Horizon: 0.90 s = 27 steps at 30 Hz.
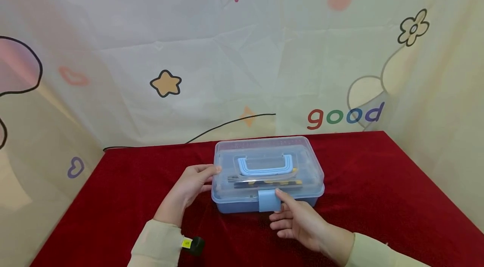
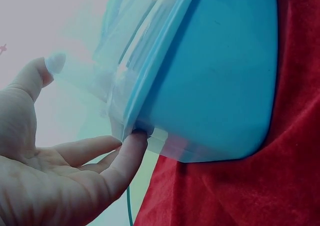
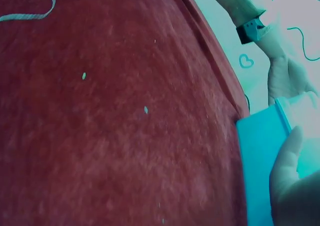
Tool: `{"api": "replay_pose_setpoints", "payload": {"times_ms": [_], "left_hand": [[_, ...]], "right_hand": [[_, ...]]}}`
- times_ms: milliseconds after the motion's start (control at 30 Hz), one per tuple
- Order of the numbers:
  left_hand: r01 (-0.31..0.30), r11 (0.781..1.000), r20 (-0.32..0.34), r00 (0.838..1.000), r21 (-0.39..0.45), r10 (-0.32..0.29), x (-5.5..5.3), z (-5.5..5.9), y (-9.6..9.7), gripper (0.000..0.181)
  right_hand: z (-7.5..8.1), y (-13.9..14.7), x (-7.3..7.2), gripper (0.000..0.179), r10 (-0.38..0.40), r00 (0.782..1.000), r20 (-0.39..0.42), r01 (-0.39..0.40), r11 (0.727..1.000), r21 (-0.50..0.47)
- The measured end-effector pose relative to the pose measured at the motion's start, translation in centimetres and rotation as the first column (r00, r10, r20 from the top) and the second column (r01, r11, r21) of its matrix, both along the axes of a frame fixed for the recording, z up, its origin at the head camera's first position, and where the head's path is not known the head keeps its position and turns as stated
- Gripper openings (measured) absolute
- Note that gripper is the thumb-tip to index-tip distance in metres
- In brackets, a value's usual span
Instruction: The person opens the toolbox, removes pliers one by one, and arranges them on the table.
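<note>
A plastic storage box (image 1: pixel 236 207) with a blue base and a clear lid (image 1: pixel 227 148) stands closed on the red cloth. Its folding handle (image 1: pixel 264 172) lies down on the lid, and long dark and yellow items (image 1: pixel 268 183) show through. My left hand (image 1: pixel 193 183) grips the box's left side, thumb on the lid; in the left wrist view a fingertip sits under the rim of the box (image 2: pixel 215 75). At the front, my right hand (image 1: pixel 302 221) pinches the right edge of the blue latch (image 1: pixel 267 201), thumb at its top corner and index finger lower down.
Red cloth (image 1: pixel 128 199) covers the table around the box. Behind hangs a pale printed curtain (image 1: pixel 211 65). A black wrist device (image 1: pixel 195 246) is strapped on the left forearm. A pale strap (image 3: pixel 35 15) and small light specks lie on the cloth in the right wrist view.
</note>
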<state>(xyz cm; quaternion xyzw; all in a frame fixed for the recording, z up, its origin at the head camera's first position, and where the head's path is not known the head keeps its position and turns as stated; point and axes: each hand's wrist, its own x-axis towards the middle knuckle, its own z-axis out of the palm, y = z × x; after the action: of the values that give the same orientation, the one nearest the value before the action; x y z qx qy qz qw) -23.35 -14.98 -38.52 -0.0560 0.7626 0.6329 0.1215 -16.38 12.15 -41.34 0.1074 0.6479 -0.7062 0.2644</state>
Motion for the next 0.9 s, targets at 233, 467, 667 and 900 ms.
{"api": "replay_pose_setpoints", "payload": {"times_ms": [233, 467, 667, 900], "left_hand": [[0.003, 1.0, -0.008, 1.0, -0.009, -0.003, 0.0, 0.0, 0.0, 0.055], [0.001, 1.0, -0.006, 1.0, -0.003, -0.001, 0.0, -0.1, 0.0, 0.054], [0.003, 1.0, -0.013, 1.0, -0.001, -0.003, 0.0, -0.1, 0.0, 0.055], [0.003, 1.0, -0.014, 1.0, -0.007, -0.003, 0.0, -0.1, 0.0, 0.056]], "right_hand": [[0.7, 1.0, -0.1, 0.081, 0.093, 0.996, 0.0, -0.093, 0.996, 0.004], [1.1, 1.2, -0.2, 0.092, 0.091, 0.996, 0.007, -0.091, 0.996, 0.007], [1.0, 1.3, -0.2, 0.092, 0.093, 0.995, 0.02, -0.093, 0.996, -0.003], [0.6, 1.5, -0.1, 0.086, 0.11, 0.994, 0.013, -0.11, 0.994, -0.016]]}}
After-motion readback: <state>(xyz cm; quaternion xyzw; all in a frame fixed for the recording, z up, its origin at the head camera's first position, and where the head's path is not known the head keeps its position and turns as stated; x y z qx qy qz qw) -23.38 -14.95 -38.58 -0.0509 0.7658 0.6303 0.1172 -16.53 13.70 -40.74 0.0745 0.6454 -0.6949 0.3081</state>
